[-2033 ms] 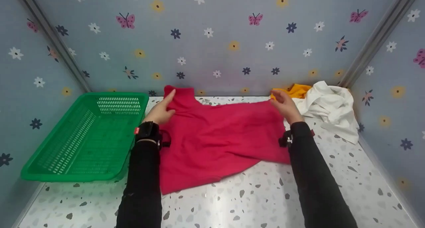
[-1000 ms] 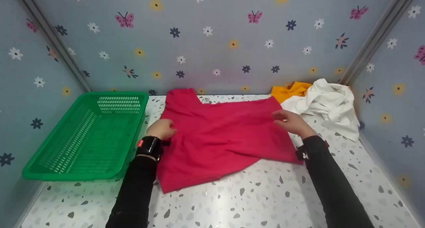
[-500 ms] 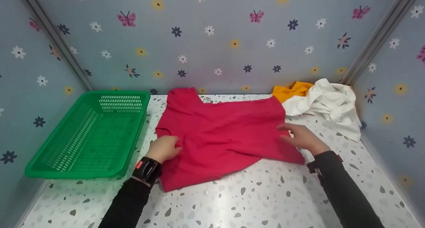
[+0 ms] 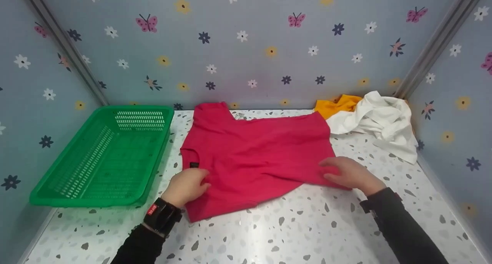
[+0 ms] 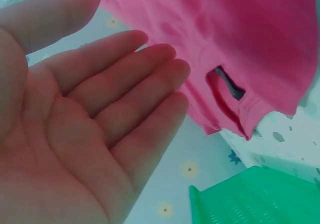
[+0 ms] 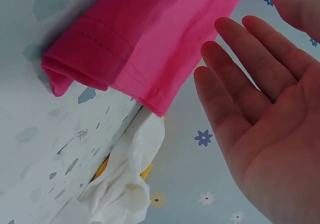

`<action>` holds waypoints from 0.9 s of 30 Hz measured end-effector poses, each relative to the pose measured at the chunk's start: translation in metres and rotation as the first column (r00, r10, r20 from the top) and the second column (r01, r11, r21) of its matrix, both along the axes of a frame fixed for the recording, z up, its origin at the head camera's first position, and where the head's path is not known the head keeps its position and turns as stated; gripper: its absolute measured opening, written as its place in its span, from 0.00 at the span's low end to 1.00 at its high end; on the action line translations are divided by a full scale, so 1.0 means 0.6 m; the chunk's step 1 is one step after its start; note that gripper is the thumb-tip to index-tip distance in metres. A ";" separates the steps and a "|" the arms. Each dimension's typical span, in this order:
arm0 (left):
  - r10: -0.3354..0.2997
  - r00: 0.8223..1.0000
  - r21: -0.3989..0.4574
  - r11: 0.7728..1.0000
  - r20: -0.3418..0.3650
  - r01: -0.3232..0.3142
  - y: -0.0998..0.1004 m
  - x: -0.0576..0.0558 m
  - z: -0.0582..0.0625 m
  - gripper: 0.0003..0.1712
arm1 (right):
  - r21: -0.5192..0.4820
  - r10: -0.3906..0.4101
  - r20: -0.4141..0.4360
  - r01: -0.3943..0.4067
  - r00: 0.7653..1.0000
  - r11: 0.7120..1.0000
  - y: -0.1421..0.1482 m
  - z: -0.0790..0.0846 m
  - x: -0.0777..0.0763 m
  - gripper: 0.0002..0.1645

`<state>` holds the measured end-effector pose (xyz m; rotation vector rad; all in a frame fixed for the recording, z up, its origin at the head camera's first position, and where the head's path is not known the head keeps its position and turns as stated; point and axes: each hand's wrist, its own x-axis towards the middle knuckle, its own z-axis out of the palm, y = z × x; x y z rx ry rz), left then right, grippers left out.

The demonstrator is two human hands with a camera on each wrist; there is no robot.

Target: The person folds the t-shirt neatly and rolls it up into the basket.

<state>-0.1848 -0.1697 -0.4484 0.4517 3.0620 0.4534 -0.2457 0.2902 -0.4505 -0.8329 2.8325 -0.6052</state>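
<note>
A red T-shirt (image 4: 261,148) lies spread sideways on the speckled surface, its neckline to the left and its hem to the right. A dark label (image 4: 194,165) shows inside the collar. Over the neckline end, my left hand (image 4: 187,185) hovers with relaxed fingers; the left wrist view shows its palm bare and fingers (image 5: 135,89) extended. Near the hem's front corner is my right hand (image 4: 351,173), likewise holding nothing, its fingers (image 6: 225,94) straight in the right wrist view. Some creases run across the shirt's middle.
At the left stands a green plastic basket (image 4: 153,171) with nothing in it. A crumpled white cloth (image 4: 384,122) and an orange cloth (image 4: 338,105) lie at the back right. Flower-patterned walls (image 4: 246,56) enclose the back and both sides.
Both hands have drawn back toward the front, off the shirt's far edge, and the right has also shifted rightward. The collar and its label have come into view. The shirt lies nearly the same.
</note>
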 end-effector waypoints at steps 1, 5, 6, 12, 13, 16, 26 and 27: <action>-0.012 1.000 -0.003 1.000 -0.002 0.012 0.002 0.004 0.002 0.10 | 0.013 0.002 -0.002 -0.002 1.000 1.000 0.000 -0.002 0.003 0.21; -0.063 0.998 -0.013 0.998 -0.001 0.063 0.007 0.019 0.000 0.09 | 0.059 -0.009 -0.008 0.009 1.000 0.998 0.002 -0.008 0.013 0.20; -0.075 0.997 -0.012 0.997 0.006 0.075 0.008 0.023 -0.001 0.08 | 0.065 -0.005 -0.017 0.006 1.000 0.998 0.002 -0.010 0.015 0.19; -0.122 0.992 0.030 0.992 0.043 0.121 0.011 0.047 -0.006 0.10 | 0.164 0.021 -0.135 0.002 0.991 0.986 0.008 -0.027 0.027 0.18; -0.127 0.991 0.034 0.991 0.045 0.126 0.010 0.049 -0.007 0.11 | 0.180 0.017 -0.151 0.010 0.988 0.984 0.009 -0.029 0.029 0.18; -0.145 0.988 0.040 0.989 0.049 0.143 0.011 0.056 -0.009 0.13 | 0.209 -0.001 -0.183 0.040 0.983 0.977 0.012 -0.035 0.032 0.19; -0.122 0.992 -0.049 0.991 0.012 0.122 0.018 0.065 -0.030 0.20 | 0.229 -0.029 -0.214 0.079 0.976 0.970 0.013 -0.050 0.034 0.19; -0.123 0.992 -0.053 0.991 0.009 0.123 0.019 0.065 -0.032 0.21 | 0.232 -0.032 -0.215 0.083 0.976 0.969 0.013 -0.052 0.033 0.19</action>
